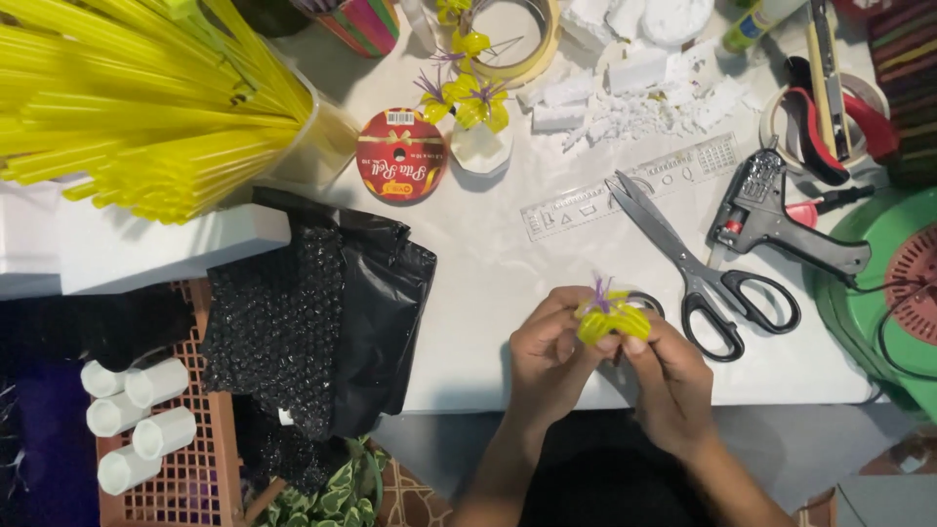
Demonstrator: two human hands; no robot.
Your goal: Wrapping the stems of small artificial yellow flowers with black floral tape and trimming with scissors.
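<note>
Left hand: I see the left hand (549, 353) at lower centre of the frame; its fingers (566, 310) are curled closed on the left side of the yellow straw flower (610, 320).
Right hand: the right hand (672, 381) sits just beside the left; its fingers (639, 344) are pinched shut on the lower right edge of the same flower.
Flower: small, yellow, with purple strands at its centre; held above the near edge of the white desk (508, 263), between both hands.
Scissors: black-handled scissors (703, 273) lie just right of the hands; blades open, pointing to upper left.
Glue gun: a black glue gun (771, 220) rests at right of the frame, beyond the scissors.
Ruler: a clear ruler (625, 185) lies slanted at upper centre.
Finished flowers: more yellow flowers (468, 102) stand at top centre, beside a red ribbon spool (401, 156).
Straws: a bundle of yellow straws (137, 98) fills the upper left.
Bag: a black plastic bag (371, 293) lies left of the hands.
</note>
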